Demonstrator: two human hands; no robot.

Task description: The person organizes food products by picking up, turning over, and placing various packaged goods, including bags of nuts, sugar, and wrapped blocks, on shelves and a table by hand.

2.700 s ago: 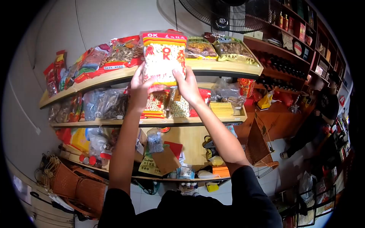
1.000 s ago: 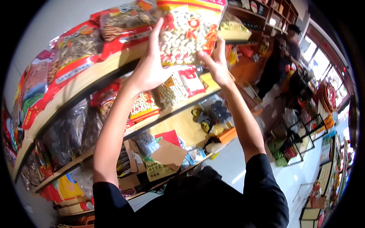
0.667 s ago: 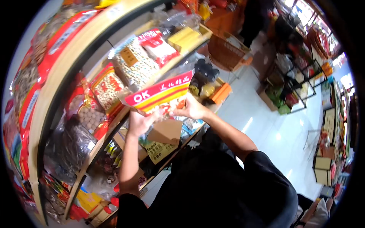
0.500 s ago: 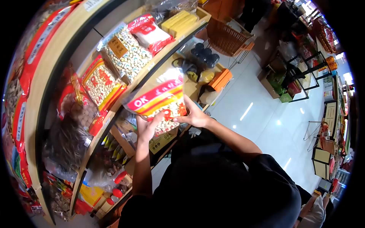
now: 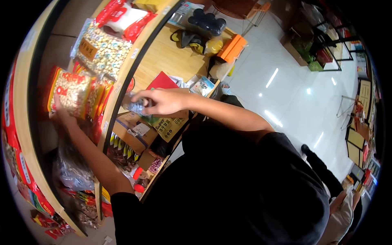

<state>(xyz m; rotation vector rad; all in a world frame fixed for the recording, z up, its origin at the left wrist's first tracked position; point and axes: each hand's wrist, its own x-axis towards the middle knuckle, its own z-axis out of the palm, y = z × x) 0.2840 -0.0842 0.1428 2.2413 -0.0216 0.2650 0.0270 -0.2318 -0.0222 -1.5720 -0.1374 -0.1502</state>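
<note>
Pale wooden shelves (image 5: 175, 55) curve beside a glossy white floor (image 5: 281, 96). On the middle shelf, a printed bag of pale nuts (image 5: 71, 92) stands tilted just beside similar red-and-yellow bags (image 5: 98, 98). The left hand (image 5: 63, 115) touches its lower corner, one digit laid on the front; how firmly it grips cannot be told. Next along come a clear bag with a brown label (image 5: 108, 53) and a red-and-white packet (image 5: 124, 19). The right hand (image 5: 165, 101) is above the lower shelf, fingers loosely bent and apart, overlapping a small clear bag (image 5: 135, 105); whether they touch is unclear. Around it lie a red card (image 5: 162, 81), a yellow-green "Super" bag (image 5: 168, 130) and a cardboard box (image 5: 132, 130).
</note>
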